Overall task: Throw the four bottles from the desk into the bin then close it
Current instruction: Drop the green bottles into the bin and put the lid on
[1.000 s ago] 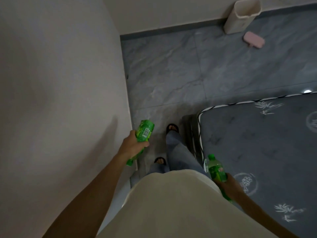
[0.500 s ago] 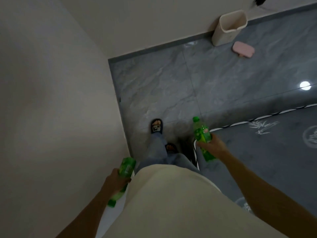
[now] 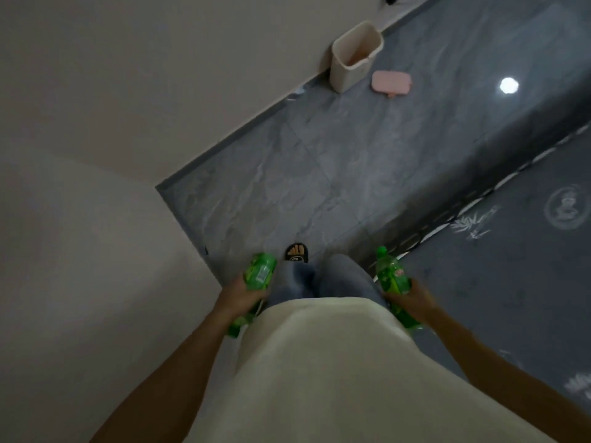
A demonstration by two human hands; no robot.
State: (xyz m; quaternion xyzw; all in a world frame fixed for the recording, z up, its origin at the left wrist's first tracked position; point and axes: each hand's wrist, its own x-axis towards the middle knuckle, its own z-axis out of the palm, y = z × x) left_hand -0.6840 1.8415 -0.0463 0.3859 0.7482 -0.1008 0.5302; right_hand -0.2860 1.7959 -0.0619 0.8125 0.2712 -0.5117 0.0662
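Now the open cream plastic bin (image 3: 353,57) has swung closer at one o'clock; left hand (image 3: 238,295) and right hand (image 3: 412,295) each stay clamped on a green plastic bottle (image 3: 259,271), so two drops look imminent.

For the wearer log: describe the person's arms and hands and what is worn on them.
Both forearms are bare, with no sleeves in view. The left hand and right hand wear no gloves; no watch, ring or band is visible in the dim, blurred picture.

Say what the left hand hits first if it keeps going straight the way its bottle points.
Way looks free: the left hand aims its green bottle up-frame over bare floor tiles. Nothing intervenes before the wall skirting; the open bin sits right of that line, though depth is unclear.
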